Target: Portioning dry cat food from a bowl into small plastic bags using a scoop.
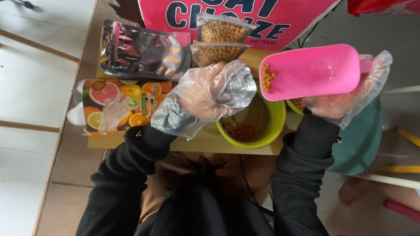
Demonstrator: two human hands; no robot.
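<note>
Holding a pink scoop (316, 71) at upper right, the right hand (345, 102) has its grip closed round the handle; kibble (267, 78) lies at the scoop's tip. At centre, the left hand (205, 94) grips a clear pouch (238, 85) above the green bowl (272, 126) on the bench (197, 142).

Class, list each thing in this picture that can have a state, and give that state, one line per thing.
Scoop: held level by right hand, a few pellets at its tip.
Green bowl: upright, pellets on its bottom, mostly unfilled.
Clear pouch: held over the bowl by left hand.
Filled pouches: two, full of pellets, lying flat.
Dark bags: stacked flat, unfilled.
Glove box: lying flat.
</note>
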